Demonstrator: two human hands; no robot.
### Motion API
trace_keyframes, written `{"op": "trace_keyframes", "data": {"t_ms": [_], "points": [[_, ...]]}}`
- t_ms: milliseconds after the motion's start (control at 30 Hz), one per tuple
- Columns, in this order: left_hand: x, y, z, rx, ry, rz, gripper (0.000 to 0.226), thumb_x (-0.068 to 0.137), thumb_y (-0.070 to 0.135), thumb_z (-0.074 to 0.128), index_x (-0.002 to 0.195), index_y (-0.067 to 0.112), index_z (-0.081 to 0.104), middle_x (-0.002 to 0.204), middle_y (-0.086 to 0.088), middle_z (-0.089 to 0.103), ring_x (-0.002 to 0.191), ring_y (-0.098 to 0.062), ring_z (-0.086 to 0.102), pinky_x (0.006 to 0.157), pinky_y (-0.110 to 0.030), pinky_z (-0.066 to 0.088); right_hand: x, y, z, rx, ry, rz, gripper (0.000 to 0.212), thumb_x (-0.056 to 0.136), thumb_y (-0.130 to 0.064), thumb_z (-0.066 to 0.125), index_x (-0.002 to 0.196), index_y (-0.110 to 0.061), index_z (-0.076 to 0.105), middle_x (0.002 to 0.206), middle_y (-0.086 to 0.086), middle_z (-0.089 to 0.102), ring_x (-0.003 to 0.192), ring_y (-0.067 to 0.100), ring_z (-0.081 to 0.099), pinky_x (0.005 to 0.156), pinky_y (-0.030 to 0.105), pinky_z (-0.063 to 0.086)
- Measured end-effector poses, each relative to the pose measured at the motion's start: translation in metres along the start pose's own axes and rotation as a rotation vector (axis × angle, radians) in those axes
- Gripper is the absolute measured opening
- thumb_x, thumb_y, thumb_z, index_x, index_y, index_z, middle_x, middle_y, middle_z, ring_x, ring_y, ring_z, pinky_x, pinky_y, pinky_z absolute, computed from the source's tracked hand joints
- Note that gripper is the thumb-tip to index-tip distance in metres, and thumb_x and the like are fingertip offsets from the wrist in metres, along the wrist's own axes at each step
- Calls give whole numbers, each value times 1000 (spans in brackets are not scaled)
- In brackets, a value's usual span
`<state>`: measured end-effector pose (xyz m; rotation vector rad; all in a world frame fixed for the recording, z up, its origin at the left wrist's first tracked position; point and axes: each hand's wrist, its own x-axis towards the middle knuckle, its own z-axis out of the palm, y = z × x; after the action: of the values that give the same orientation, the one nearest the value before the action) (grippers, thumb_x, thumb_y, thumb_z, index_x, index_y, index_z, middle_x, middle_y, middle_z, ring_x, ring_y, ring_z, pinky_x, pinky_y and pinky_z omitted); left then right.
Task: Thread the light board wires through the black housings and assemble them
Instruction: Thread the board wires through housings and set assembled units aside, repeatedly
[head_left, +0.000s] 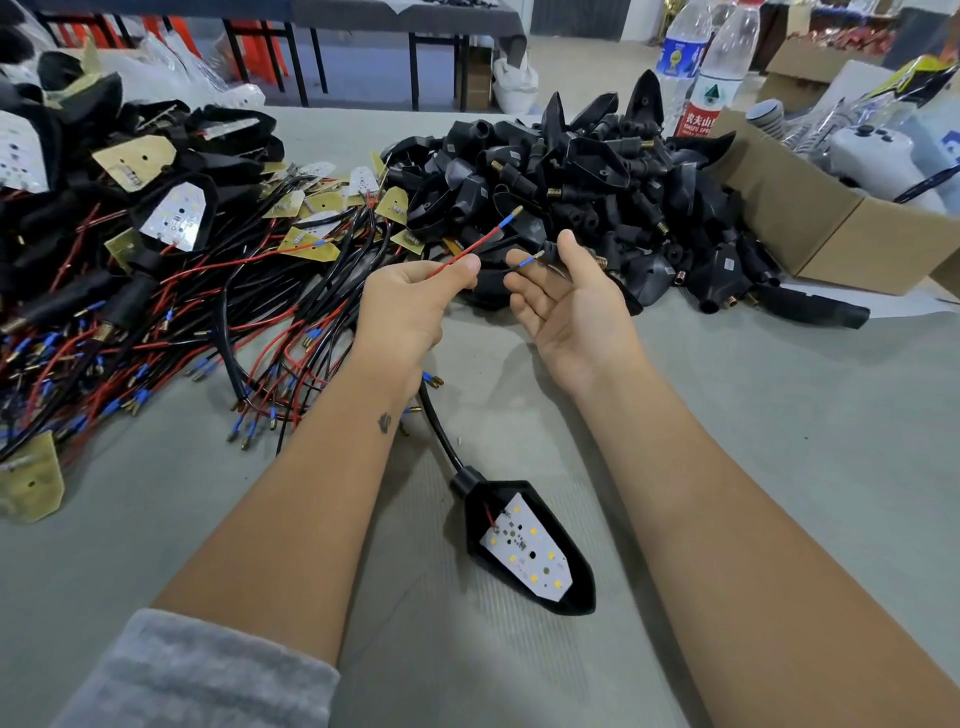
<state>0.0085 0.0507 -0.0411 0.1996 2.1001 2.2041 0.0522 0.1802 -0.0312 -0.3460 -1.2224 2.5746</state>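
Observation:
My left hand (410, 301) pinches a red wire (470, 250) whose blue and brass tip points up to the right. My right hand (566, 296), palm up, pinches a black wire (522, 265) with a blue and brass tip between thumb and forefinger. Both wires run down behind my left hand. On the table near me lies an assembled black housing (576, 582) with a white light board (527, 551) seated in it and a black sleeved cable (436, 426) leading up toward my left wrist. A heap of bare black housings (571, 182) lies behind my hands.
A tangle of light boards with red and black wires (182, 312) covers the left of the grey table (779, 415). A cardboard box (831, 228) stands at the right, with two plastic bottles (711, 78) behind the housing heap. Tables and clutter fill the background.

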Motion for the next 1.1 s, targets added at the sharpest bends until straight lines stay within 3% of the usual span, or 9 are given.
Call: {"op": "trace_keyframes", "data": {"t_ms": [300,400,567,700,967,1100], "points": [[-1,0,2,-26,96,22,28,95,35,62,71,19,64,39,14,26,37,-7,19,42,-21,20,0,0,0,-41,-21,11,5,98,-14,49,100,-9,48,84,13,72,63,17,69,59,23,54],[1,-3,2,-14,112,39,30,99,35,56,74,20,61,40,14,27,40,-8,22,44,-23,22,-1,1,1,-79,-45,-6,11,98,-12,49,87,-12,52,84,11,72,65,17,68,61,24,54],[2,-6,4,43,145,98,31,101,35,51,74,22,59,42,14,29,48,-12,25,50,-30,23,-2,1,0,-37,-95,-60,7,99,-11,51,93,-14,54,86,11,73,68,17,67,67,24,54],[3,-7,4,40,158,92,31,101,35,49,75,22,59,41,14,32,50,-12,27,51,-30,24,-3,1,-1,-10,-119,-70,16,98,-5,48,90,-12,61,87,10,72,73,16,67,73,25,54],[1,-8,5,95,153,140,32,99,34,53,76,12,56,52,8,30,52,-14,24,55,-33,22,-3,2,-1,-66,-133,-40,15,97,-5,47,90,-11,59,91,11,72,73,17,67,72,25,53],[-2,-5,9,191,60,181,30,101,32,50,74,21,59,40,15,40,44,-5,32,49,-27,27,-4,6,3,-160,-123,-17,8,97,-6,51,95,-7,58,88,8,68,70,15,64,67,23,52]]}}
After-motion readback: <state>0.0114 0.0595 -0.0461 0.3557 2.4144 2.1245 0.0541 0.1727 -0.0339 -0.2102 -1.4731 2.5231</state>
